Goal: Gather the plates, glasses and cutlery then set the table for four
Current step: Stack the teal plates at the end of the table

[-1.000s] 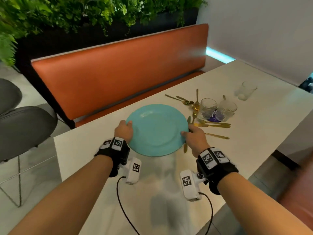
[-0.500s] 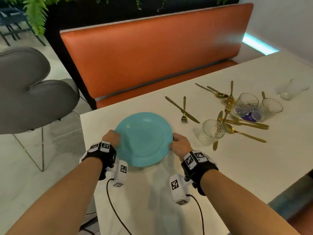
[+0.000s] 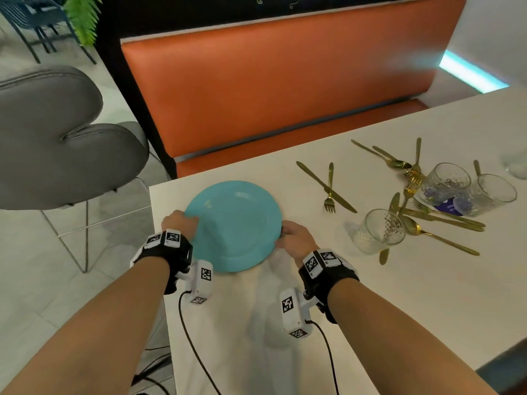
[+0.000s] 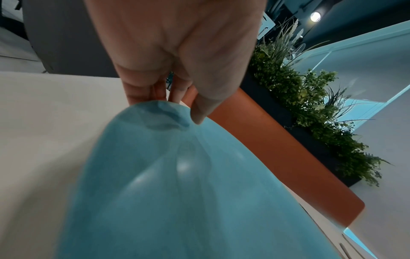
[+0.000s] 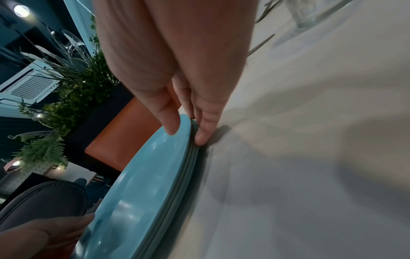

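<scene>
Your left hand point(image 3: 179, 223) and right hand point(image 3: 296, 238) grasp the stacked round turquoise plates point(image 3: 233, 223) (several rims show); next, deal one out.

- The plates point(image 3: 233, 223) are sitting near the surface's point(image 3: 370, 309) left corner.
- A knife point(image 3: 325, 186) and fork point(image 3: 330, 192) are lying crossed to their right.
- Glasses point(image 3: 379, 230) and more cutlery point(image 3: 439, 220) are lying farther right.

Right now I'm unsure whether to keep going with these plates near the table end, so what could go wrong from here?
1. The blue plates are a stack, as the right wrist view shows; the top one may slide off as they move.
2. They sit close to the table's corner, so a push leftward could tip them off.
3. The right hand is near the closest glass; a wide move might knock it.
</scene>
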Available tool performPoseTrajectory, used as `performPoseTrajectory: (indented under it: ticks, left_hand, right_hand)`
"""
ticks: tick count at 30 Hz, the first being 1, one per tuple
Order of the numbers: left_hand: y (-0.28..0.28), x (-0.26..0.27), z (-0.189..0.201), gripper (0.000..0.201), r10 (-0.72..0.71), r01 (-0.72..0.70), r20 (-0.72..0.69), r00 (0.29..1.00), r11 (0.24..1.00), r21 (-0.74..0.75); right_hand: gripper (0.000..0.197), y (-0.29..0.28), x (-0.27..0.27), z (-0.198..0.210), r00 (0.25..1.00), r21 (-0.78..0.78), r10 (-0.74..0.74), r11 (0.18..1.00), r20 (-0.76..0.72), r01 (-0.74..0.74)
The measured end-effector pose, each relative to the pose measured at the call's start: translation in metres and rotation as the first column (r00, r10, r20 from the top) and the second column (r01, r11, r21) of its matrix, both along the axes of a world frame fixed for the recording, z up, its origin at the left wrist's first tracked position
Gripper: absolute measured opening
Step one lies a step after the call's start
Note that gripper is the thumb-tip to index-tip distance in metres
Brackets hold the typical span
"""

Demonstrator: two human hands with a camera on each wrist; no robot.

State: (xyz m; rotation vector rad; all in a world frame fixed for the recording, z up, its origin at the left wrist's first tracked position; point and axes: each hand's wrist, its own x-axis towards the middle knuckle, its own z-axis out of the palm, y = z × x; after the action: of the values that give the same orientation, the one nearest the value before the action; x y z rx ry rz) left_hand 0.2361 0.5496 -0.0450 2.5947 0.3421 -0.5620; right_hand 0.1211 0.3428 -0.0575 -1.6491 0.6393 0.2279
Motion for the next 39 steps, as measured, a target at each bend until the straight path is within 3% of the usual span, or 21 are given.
performPoseTrajectory:
  ticks: [7, 13, 39]
  left_hand:
    - [0.013, 0.02, 0.005, 0.044, 0.191, -0.19, 0.037, 0.981, 0.981, -0.032]
    - [0.022, 0.026, 0.007, 0.048, 0.253, -0.248, 0.058, 0.966, 0.965, -0.082]
    - [0.03, 0.034, -0.001, 0.049, 0.238, -0.231, 0.048, 0.97, 0.966, -0.114]
  right_hand:
    - [0.042, 0.024, 0.023, -0.002, 1.0, 0.125, 0.019, 0.992, 0.017, -0.021]
    - [0.044, 0.034, 0.034, -0.003, 0.998, 0.139, 0.063, 0.988, 0.007, -0.063]
    - [0.044, 0.037, 0.046, -0.003, 0.992, 0.092, 0.116, 0.99, -0.046, -0.112]
